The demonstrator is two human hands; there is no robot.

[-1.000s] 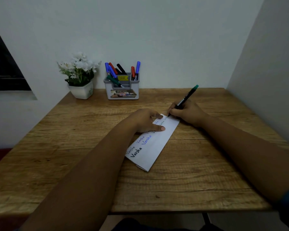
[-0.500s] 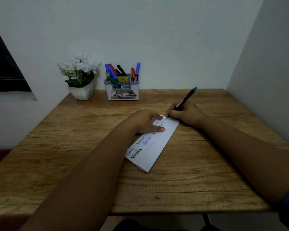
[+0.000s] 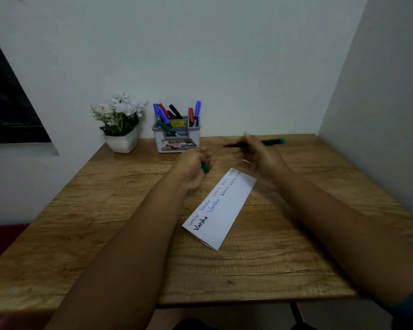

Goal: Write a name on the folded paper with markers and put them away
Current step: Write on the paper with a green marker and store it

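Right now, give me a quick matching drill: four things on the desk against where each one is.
Things:
1. green pen
2. green cap
3. folded paper
4. flower pot

Places:
A. flat on the table, no hand on it
B. gripped in the left hand
C. left of the marker holder
D. held in the right hand

Pairs: 1-D, 2-B, 3-A, 4-C

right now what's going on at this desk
A person sits at a wooden desk. The right hand holds a green marker roughly level above the desk, while the left hand grips its green cap. The folded paper, with a name written several times, lies untouched between them. Other markers stand in the grey organizer.
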